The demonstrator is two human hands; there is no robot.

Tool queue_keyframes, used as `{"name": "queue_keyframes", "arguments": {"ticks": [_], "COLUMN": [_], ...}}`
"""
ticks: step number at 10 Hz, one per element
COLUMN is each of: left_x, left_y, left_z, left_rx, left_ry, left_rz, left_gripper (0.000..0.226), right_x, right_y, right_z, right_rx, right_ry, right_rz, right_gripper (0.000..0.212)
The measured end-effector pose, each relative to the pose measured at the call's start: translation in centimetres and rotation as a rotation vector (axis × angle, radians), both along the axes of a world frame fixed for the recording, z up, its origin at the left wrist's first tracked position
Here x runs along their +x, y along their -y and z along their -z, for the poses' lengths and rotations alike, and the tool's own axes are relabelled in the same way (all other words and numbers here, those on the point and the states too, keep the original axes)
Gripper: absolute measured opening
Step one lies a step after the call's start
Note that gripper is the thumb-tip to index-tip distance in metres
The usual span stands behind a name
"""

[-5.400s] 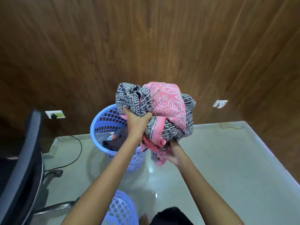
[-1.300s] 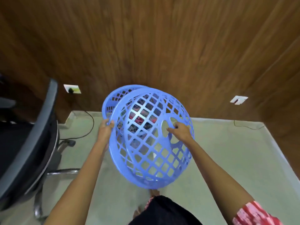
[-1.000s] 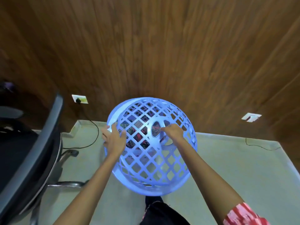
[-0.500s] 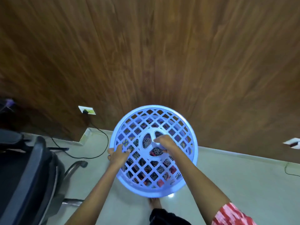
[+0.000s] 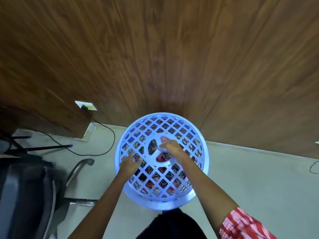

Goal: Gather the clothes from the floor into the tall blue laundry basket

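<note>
A domed blue lattice lid (image 5: pixel 160 205) lies flat over the mouth of the tall blue laundry basket and hides the basket's wall below it. Through the lid's holes show dark patterned clothes (image 5: pixel 152 149) and pink cloth (image 5: pixel 163 139). My left hand (image 5: pixel 130 162) rests on the lid's left side with its fingertips curled into the lattice. My right hand (image 5: pixel 170 149) sits at the lid's centre, fingers hooked at the oval openings. No clothes lie on the visible floor.
A black office chair (image 5: pixel 25 187) with a metal base stands at the left. A black cable (image 5: pixel 103 149) runs from a wall socket (image 5: pixel 85 106) across the floor. The wood-panelled wall (image 5: pixel 172 57) is right behind the basket. Another cable (image 5: pixel 312 167) lies far right.
The pink and grey bundle I held is now inside the basket. The lid went from tilted in both hands to flat on the basket's mouth, and my view moved over it.
</note>
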State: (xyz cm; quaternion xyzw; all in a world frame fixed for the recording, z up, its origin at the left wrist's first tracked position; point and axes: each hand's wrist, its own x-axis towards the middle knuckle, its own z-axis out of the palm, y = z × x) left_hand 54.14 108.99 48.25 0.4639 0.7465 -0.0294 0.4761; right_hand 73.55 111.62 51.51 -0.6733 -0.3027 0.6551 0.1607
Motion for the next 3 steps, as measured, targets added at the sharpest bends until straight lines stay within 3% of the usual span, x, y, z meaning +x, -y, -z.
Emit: {"name": "queue_keyframes", "arguments": {"ticks": [1, 3], "left_x": [0.0, -0.9], "left_y": [0.1, 1.0], "left_z": [0.2, 0.3], "left_rx": [-0.008, 0.017], "left_ry": [0.008, 0.124], "left_rz": [0.015, -0.029], "left_gripper": [0.068, 0.067], "right_x": [-0.5, 0.0], "right_y": [0.5, 1.8], "right_z": [0.1, 0.2], "right_rx": [0.002, 0.096], "right_ry": [0.006, 0.016], "right_rz": [0.033, 0.151], "right_gripper": [0.033, 0.017]}}
